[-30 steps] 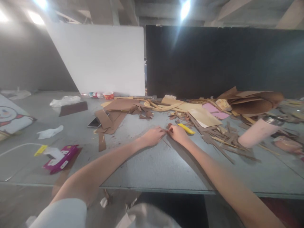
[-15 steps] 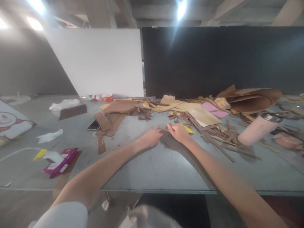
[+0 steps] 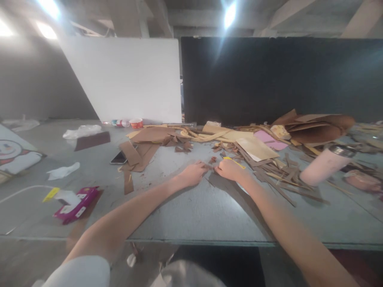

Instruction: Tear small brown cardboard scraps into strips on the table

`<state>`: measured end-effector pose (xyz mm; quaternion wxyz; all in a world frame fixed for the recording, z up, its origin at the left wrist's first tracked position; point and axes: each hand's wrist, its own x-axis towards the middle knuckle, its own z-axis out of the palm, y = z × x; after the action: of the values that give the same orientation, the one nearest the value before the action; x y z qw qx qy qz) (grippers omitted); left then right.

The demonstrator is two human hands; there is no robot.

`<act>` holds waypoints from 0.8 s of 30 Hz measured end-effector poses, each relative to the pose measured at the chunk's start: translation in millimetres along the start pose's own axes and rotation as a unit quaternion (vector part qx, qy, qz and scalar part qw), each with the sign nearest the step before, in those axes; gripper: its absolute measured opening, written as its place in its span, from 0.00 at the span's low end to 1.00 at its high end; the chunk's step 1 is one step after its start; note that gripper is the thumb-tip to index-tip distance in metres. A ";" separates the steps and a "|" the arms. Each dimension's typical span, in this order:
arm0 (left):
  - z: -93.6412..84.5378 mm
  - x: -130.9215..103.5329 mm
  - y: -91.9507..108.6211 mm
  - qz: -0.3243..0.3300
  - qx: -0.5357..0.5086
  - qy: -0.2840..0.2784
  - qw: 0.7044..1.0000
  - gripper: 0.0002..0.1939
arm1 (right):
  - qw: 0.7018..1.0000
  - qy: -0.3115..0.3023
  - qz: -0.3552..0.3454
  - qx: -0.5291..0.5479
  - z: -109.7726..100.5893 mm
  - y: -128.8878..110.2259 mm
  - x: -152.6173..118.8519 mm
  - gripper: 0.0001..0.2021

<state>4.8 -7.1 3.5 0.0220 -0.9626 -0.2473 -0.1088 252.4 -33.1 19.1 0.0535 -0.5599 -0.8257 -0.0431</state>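
Note:
My left hand (image 3: 195, 173) rests low over the middle of the grey table, its fingers closed at one end of a small brown piece (image 3: 211, 169). My right hand (image 3: 229, 170) is curled in a pinch at the other end of that piece. Fingers cover most of it, so its material and full shape are hard to make out. Just beyond the fingertips lies a reddish-brown scrap (image 3: 212, 160). A thin yellow tool (image 3: 239, 163), perhaps a cutter, shows behind my right hand; I cannot tell whether the hand touches it.
Brown strips (image 3: 278, 175) and a pink bottle (image 3: 327, 164) are on the right. A large brown roll (image 3: 317, 129) lies behind them. Left are a phone (image 3: 118, 158) under brown sheets (image 3: 146, 153) and a purple wipes pack (image 3: 85, 201). White and black panels stand behind.
My right hand has shifted slightly right and its fingers have curled in more. My left hand has moved a little right. The reddish-brown scrap beyond the fingers now shows.

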 end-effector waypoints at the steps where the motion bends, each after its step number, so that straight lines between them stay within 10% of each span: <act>1: 0.5 -0.3 0.0 -0.002 -0.003 0.001 1.000 0.24 | 1.000 0.002 -0.001 0.002 0.2 0.6 -0.9 0.22; 15: 8.6 -1.3 -2.9 -0.009 -0.064 0.049 0.997 0.18 | 0.986 -0.003 -0.069 0.148 11.4 -22.1 -6.7 0.31; 24: 5.9 -1.4 -0.4 0.037 0.001 0.016 0.999 0.23 | 0.946 0.166 0.042 0.274 27.0 -3.2 7.6 0.25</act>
<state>4.5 -6.8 -2.6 0.0308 -0.9691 -0.2116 -0.1233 245.6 -23.7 -6.6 0.3435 -0.5426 -0.7606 0.0948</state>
